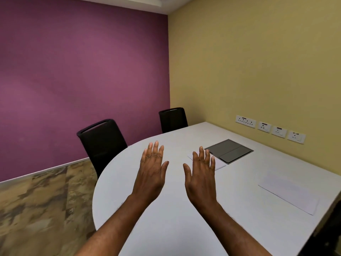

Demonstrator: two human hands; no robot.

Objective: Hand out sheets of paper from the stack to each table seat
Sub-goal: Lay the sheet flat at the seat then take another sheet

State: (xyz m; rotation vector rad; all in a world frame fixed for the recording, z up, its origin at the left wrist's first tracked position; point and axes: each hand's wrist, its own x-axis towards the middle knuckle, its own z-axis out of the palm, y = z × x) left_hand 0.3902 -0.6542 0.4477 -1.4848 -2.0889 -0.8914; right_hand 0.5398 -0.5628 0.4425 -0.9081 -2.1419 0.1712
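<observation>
Left hand: the bare left hand [151, 169] is raised flat above the table, back toward the camera, fingers straight and slightly spread, holding nothing.
Right hand: the bare right hand [201, 177] is held beside it in the same pose, fingers extended and a little apart, empty; the two thumbs point toward each other with a gap between them.
Table: a pale grey table with a rounded near end [166, 228] fills the lower right, its long right side close to the yellow wall.
Far sheet: a white sheet of paper [218, 164] lies flat on the table; the right fingertips cover most of it, and its far corner appears to touch the hatch.
Near sheet: a second white sheet of paper [289, 193] lies flat close to the right table edge, well apart from both hands.
Stack: whether either sheet is a stack cannot be told from this angle.
Hatch: a dark grey rectangular two-panel cable hatch [230, 150] is set flush in the tabletop, closed.
Chairs: one black mesh-backed office chair [102, 140] stands at the curved left edge; another black chair [173, 119] stands at the far end near the corner.
Sockets: a row of white wall sockets and switches [270, 128] runs along the yellow wall [258, 61] just above table level.
Surroundings: a purple wall [83, 71] and mottled brown stone floor [40, 209].
</observation>
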